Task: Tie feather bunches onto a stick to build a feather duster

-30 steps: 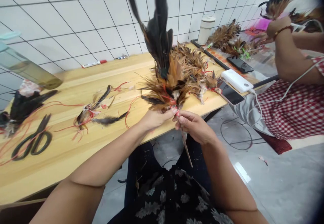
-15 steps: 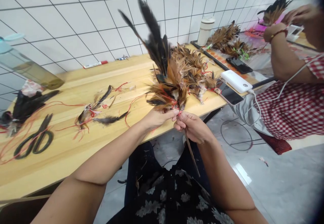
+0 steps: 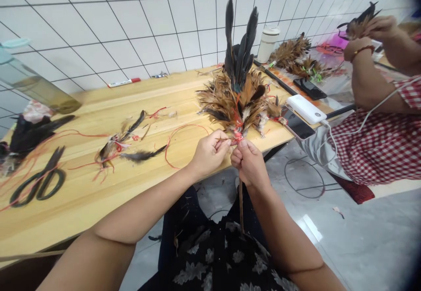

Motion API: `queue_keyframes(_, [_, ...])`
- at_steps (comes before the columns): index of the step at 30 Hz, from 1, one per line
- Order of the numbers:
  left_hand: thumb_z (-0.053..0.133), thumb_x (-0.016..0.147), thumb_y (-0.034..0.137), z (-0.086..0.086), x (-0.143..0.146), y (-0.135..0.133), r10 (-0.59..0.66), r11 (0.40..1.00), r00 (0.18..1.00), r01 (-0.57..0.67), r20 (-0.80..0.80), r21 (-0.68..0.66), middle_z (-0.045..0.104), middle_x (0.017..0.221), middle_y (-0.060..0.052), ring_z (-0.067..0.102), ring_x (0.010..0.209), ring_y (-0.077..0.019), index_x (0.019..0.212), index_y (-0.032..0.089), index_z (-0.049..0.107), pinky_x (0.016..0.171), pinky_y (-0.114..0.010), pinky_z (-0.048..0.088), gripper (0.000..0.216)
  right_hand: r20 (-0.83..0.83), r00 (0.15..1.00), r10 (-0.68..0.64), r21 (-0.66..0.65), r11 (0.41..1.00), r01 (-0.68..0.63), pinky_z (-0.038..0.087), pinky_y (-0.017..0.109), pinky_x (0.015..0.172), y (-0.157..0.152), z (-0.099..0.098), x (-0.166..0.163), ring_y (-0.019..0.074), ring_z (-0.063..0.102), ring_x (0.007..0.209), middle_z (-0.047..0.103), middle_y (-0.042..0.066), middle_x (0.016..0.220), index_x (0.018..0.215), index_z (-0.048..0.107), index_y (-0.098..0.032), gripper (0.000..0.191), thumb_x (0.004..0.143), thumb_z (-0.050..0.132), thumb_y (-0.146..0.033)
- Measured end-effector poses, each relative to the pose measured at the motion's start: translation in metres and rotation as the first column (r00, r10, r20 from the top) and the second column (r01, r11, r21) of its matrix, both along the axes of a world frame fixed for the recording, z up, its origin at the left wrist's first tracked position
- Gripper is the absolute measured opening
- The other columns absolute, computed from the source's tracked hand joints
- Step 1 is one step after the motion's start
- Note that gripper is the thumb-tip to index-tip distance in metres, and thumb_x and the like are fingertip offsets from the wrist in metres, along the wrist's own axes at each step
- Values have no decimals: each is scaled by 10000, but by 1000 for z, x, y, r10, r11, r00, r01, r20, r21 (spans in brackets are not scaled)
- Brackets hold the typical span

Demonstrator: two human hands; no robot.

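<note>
My right hand (image 3: 250, 161) is closed around the thin wooden stick of a feather duster (image 3: 245, 100), just below its binding. Long black feathers rise from the top and brown ones fan out beneath them. Red string (image 3: 238, 134) wraps the feather bases. Beside the binding, my left hand (image 3: 212, 152) pinches the red string, its fingertips close to the right thumb. A loop of this string (image 3: 167, 144) lies on the table to the left. The lower stick hangs down over my lap.
Scissors (image 3: 39, 181), loose feathers (image 3: 143, 154) and a tilted bottle (image 3: 42, 91) are on the left of the wooden table (image 3: 108, 207). A marker (image 3: 124, 82) lies by the wall. At right are a power bank (image 3: 306, 108), a phone (image 3: 297, 124) and a co-worker's hands (image 3: 371, 38) holding feathers.
The duster has turned from leaning left to nearly upright, its black feathers moving right. My left hand has drawn slightly left and down from the binding, while the right still grips the stick.
</note>
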State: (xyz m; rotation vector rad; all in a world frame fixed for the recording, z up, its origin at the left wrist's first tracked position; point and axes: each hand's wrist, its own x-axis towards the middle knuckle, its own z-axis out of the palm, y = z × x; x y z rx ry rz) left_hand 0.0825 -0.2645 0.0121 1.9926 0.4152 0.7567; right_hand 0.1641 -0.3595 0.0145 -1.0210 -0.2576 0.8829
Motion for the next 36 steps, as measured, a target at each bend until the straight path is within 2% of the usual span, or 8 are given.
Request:
queue_keyframes(6, [478, 887, 217, -1, -4, -4, -22, 940, 1000, 19, 7, 341, 485, 625, 27, 421, 549, -91, 767, 180, 511, 559, -226, 335, 130, -5, 1000, 3, 45, 999, -3, 177, 160, 398, 2, -5, 2, 35, 226, 418, 279, -103, 515, 679, 328, -220, 455, 742, 701, -473])
queue_keyframes(12, [484, 895, 238, 3, 1, -4, -134, 955, 979, 170, -155, 244, 485, 591, 43, 442, 535, -91, 794, 167, 538, 556, -216, 349, 134, -61, 998, 30, 46, 999, -27, 176, 163, 413, -11, -3, 22, 40, 249, 429, 316, -102, 511, 676, 298, -220, 540, 659, 780, -463])
queue_keyframes(16, [465, 903, 215, 21, 13, 9, -290, 856, 926, 363, -241, 368, 659, 829, -45, 592, 772, -150, 874, 155, 619, 736, -269, 447, 168, 45, 999, -14, 63, 998, 11, 160, 178, 415, -44, 13, 53, 54, 242, 436, 286, -95, 523, 684, 324, -222, 512, 676, 791, -431])
queue_keyframes(21, [476, 866, 146, 33, 43, 50, -59, 768, 969, 197, -238, 610, 651, 983, -112, 579, 960, -227, 956, 140, 660, 874, -377, 449, 206, 91, 990, -111, 53, 993, 107, 171, 177, 413, -87, 19, 74, 50, 258, 440, 267, -87, 526, 673, 375, -212, 468, 698, 793, -419])
queue_keyframes(24, [496, 854, 119, 26, 69, 58, -51, 705, 962, 225, -267, 673, 651, 968, -103, 564, 931, -216, 952, 148, 689, 861, -361, 443, 218, 54, 980, -192, 33, 981, 190, 188, 164, 403, -103, 9, 78, 43, 264, 439, 277, -87, 521, 645, 358, -201, 502, 671, 815, -408])
queue_keyframes(32, [467, 943, 229, -15, 133, 25, -184, 430, 932, 361, -311, 828, 621, 1187, -80, 489, 1099, -226, 1138, 235, 653, 868, -363, 398, 269, 52, 932, -358, 75, 932, 354, 224, 121, 387, -112, 0, 84, 23, 273, 428, 301, -96, 506, 620, 299, -188, 565, 635, 831, -377])
queue_keyframes(34, [489, 939, 261, -21, 139, 28, -161, 425, 937, 349, -310, 835, 635, 1177, -84, 478, 1162, -244, 1035, 206, 677, 882, -377, 390, 218, 57, 925, -375, 68, 926, 372, 215, 118, 386, -107, -1, 81, 20, 285, 423, 305, -99, 503, 622, 307, -189, 561, 628, 830, -391])
queue_keyframes(36, [494, 940, 278, -21, 137, 34, -150, 483, 949, 315, -277, 817, 663, 1117, -82, 507, 1154, -238, 964, 182, 670, 901, -378, 387, 202, 66, 919, -389, 47, 921, 387, 205, 122, 384, -101, -6, 78, 21, 294, 417, 312, -101, 501, 628, 324, -193, 544, 628, 821, -415])
